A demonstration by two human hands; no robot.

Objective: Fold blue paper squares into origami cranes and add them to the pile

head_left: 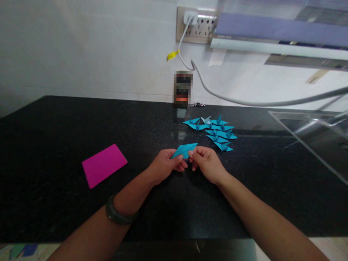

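Note:
A half-folded blue paper piece [185, 149] is pinched between both hands just above the black countertop [54, 137]. My left hand [166, 167] grips its left end with fingers closed. On the other side, my right hand [206, 163] pinches its right edge. Behind the hands lies a cluster of several finished blue paper cranes [214, 132]. A dark bangle sits on my left wrist.
A pink stack of paper [103, 165] lies on the counter to the left. A small pixelated object [182, 88] stands at the back wall under a power strip [194, 25] with a grey cable. A steel sink [312, 134] lies at the right.

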